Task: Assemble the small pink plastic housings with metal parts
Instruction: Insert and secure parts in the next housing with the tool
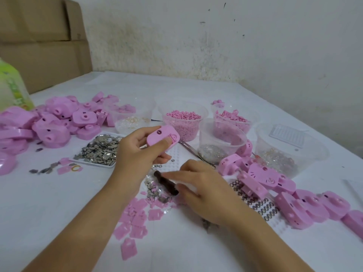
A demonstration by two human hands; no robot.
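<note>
My left hand point(137, 150) holds a small pink housing point(161, 136) above the table, thumb pressed on its front edge and fingers curled behind it. My right hand point(198, 185) lies low over the table, its fingers reaching onto a dark brown cylindrical tool point(167, 181) that lies on the cloth; I cannot tell whether the fingers grip the tool or only touch it. A small heap of shiny metal parts point(155, 190) sits under the tool. Flat pink plastic pieces point(135, 214) are scattered just below it.
A pile of pink housings point(53, 122) lies at the left, more housings point(275, 181) at the right. A white tray of metal pieces point(98, 150) sits centre left. Clear tubs hold pink pellets point(183, 118), pink bits point(233, 116) and metal parts point(216, 150). Tweezers point(189, 148) lie behind the hands.
</note>
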